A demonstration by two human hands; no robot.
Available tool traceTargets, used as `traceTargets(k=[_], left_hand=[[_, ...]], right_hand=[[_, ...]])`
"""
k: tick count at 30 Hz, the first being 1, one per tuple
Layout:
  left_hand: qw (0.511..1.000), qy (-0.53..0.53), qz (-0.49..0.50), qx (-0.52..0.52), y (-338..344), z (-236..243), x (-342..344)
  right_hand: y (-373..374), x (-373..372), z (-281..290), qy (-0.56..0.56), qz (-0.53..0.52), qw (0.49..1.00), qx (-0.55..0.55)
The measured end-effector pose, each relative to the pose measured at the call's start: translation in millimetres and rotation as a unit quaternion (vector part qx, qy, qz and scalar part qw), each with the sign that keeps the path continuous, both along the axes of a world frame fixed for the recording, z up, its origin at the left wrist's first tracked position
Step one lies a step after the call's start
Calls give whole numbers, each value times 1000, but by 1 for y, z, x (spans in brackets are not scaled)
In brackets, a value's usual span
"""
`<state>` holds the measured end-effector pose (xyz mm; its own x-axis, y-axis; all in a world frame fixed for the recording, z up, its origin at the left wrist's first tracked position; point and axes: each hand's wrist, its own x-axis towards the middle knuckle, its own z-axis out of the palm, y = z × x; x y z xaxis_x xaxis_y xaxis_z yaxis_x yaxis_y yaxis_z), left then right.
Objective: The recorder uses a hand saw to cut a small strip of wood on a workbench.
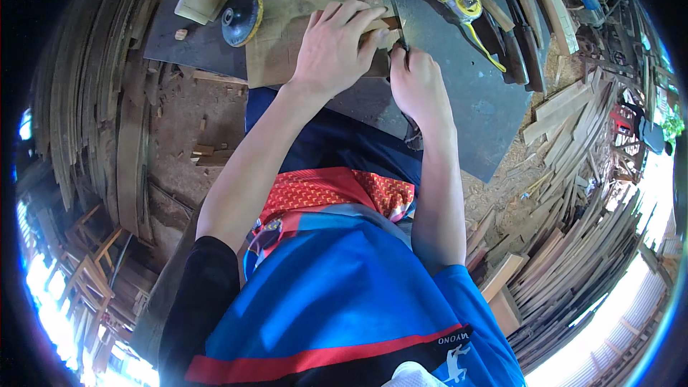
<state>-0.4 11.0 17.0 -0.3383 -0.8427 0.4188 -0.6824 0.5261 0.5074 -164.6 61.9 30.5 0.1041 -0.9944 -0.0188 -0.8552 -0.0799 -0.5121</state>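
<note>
My left hand lies flat on a pale wooden board that rests on a dark workbench, fingers spread toward the board's right end. My right hand is closed around a thin dark tool, a pencil or blade, whose tip meets the board's right edge beside my left fingertips. A small wooden block sits under those fingertips.
A round sanding disc lies left of the board. A yellow tape measure with its tape pulled out sits to the right, beside dark tools. Stacked wood strips crowd the right side, curved planks the left. Sawdust covers the floor.
</note>
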Motion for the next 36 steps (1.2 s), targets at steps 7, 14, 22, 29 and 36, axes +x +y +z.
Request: traceTargets(k=[7, 14, 22, 29, 36], left_hand=[[996, 46, -71, 35, 35, 77, 27], [887, 341, -307, -58, 122, 185, -9], [822, 515, -235, -67, 111, 213, -29], [855, 395, -336, 8, 108, 212, 1], [840, 408, -315, 169, 106, 190, 25]], right_hand=[[14, 10, 1, -59, -43, 997, -26], [25, 6, 20, -173, -152, 970, 80], [37, -4, 17, -177, -197, 959, 103], [28, 8, 13, -202, -156, 960, 119], [40, -3, -5, -68, -55, 994, -70]])
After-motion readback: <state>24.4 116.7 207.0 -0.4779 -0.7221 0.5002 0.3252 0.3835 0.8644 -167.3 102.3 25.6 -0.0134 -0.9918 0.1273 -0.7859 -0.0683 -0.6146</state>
